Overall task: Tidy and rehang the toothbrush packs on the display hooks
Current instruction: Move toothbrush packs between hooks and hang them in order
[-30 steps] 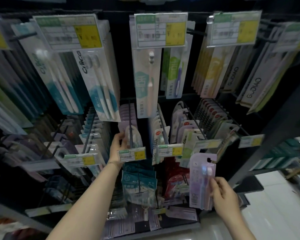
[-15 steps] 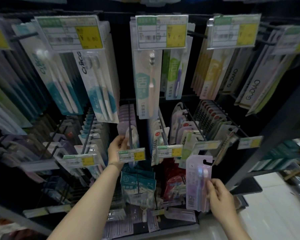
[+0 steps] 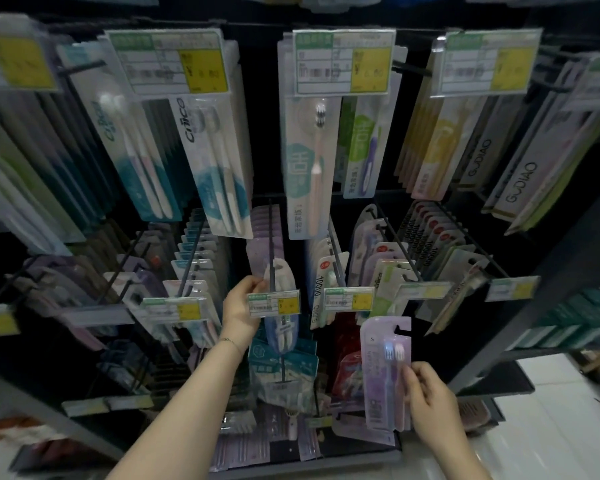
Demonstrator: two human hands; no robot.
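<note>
Dark store rack (image 3: 551,296) filled the frame, rows of hooks loaded with toothbrush packs, yellow-and-green price tags on the hook ends, white floor (image 3: 555,431) at lower right. Left hand (image 3: 240,308) was at frame centre, thumb and fingers curled on the left edge of a white pack (image 3: 280,277) that hung at the front of the centre hook (image 3: 271,233), just behind its price tag (image 3: 273,304). More lilac packs sat on that hook behind it. Right hand (image 3: 430,400) was at lower right of centre, fingers pinching the right edge of a lilac pack (image 3: 381,379). That pack was off any hook, held upright, hang slot at the top, two brushes visible (blue and pink heads). It sat below the price tags of the middle row and right of the centre hook, not touching it. Hands were well apart.
</note>
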